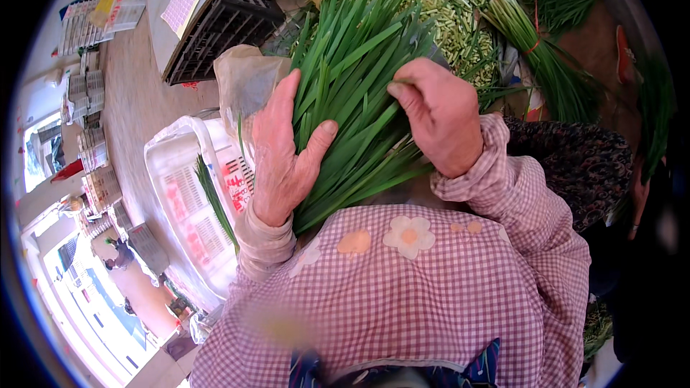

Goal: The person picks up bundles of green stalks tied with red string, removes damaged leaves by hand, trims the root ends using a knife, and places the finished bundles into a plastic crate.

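A thick bunch of long, flat green leaves, like garlic chives (359, 93), lies in front of my chest with its tips fanning away from me. Along its left side rests my left hand (284, 151), the thumb over the top leaves and the fingers down the side, so the bunch sits in its grip. At the right edge of the leaves is my right hand (442, 115), closed with thumb and forefinger pinched together. Whatever is in that pinch is too small or hidden to make out.
A white plastic basket (188, 133) with a few leaves stands at left. Beyond are a black crate (237, 14) and a heap of cut pale stems (453, 21). Tied green bunches (550, 54) lie at far right. Another person's arm (638, 201) shows at the right rim.
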`<act>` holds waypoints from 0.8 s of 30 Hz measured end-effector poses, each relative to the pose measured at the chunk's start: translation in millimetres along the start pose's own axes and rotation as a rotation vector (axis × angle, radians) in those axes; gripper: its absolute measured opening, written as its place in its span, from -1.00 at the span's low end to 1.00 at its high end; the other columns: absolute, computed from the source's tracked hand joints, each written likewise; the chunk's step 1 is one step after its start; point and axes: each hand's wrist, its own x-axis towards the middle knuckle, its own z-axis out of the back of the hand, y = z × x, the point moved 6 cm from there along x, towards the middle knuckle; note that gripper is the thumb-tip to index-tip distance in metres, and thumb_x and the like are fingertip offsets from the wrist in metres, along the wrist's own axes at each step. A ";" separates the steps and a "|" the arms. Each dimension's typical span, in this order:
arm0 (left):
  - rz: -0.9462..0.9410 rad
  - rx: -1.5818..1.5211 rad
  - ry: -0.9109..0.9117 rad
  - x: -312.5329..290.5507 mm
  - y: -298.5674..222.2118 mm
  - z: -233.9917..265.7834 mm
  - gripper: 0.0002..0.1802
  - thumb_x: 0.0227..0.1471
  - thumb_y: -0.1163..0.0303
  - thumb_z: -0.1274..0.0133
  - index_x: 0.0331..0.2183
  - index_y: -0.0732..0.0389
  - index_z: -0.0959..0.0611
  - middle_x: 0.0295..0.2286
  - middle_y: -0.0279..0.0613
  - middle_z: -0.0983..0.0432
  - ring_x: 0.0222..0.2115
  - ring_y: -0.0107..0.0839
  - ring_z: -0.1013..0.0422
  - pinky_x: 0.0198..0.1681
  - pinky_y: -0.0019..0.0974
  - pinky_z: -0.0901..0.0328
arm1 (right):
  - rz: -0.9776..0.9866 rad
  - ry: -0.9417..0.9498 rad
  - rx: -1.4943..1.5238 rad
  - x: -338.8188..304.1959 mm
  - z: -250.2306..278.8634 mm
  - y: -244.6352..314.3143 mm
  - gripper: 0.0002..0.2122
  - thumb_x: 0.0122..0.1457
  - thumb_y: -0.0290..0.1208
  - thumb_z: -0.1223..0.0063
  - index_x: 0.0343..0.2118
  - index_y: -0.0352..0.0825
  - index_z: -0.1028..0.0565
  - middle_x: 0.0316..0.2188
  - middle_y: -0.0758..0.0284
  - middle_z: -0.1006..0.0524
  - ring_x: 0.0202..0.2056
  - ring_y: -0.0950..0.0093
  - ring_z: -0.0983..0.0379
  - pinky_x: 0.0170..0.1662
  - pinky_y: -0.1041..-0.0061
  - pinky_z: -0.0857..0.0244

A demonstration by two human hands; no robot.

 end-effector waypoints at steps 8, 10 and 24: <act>-0.048 -0.010 -0.030 3.9 1.2 -3.4 -0.27 -0.02 0.20 -0.15 0.09 0.40 -0.32 -0.04 0.18 -0.38 -0.05 0.08 -0.33 0.02 -0.05 -0.16 | -0.483 0.065 0.473 14.0 57.7 -35.7 -0.91 0.20 -0.50 0.00 -0.41 -0.35 -0.50 -0.63 0.46 -0.43 -0.64 0.74 -0.25 -0.60 0.73 -0.14; -0.043 0.002 -0.038 3.1 0.9 -3.3 -0.27 -0.02 0.20 -0.16 0.09 0.40 -0.32 -0.04 0.19 -0.39 -0.05 0.08 -0.33 0.03 -0.05 -0.16 | -0.497 0.474 0.436 5.6 56.9 -6.2 -0.91 0.15 -0.56 0.01 -0.34 -0.37 -0.53 -0.57 0.40 -0.53 -0.61 0.70 -0.36 -0.57 0.73 -0.24; -0.006 0.080 -0.014 1.2 -12.1 -4.9 -0.17 -0.06 0.14 -0.20 0.15 0.34 -0.27 0.04 0.10 -0.30 0.05 0.01 -0.23 0.13 0.01 -0.01 | -0.357 0.993 0.831 -51.2 -8.2 15.8 -0.74 0.17 -0.43 0.01 -0.64 -0.37 -0.35 -0.74 0.41 -0.23 -0.64 0.68 -0.15 -0.55 0.55 -0.06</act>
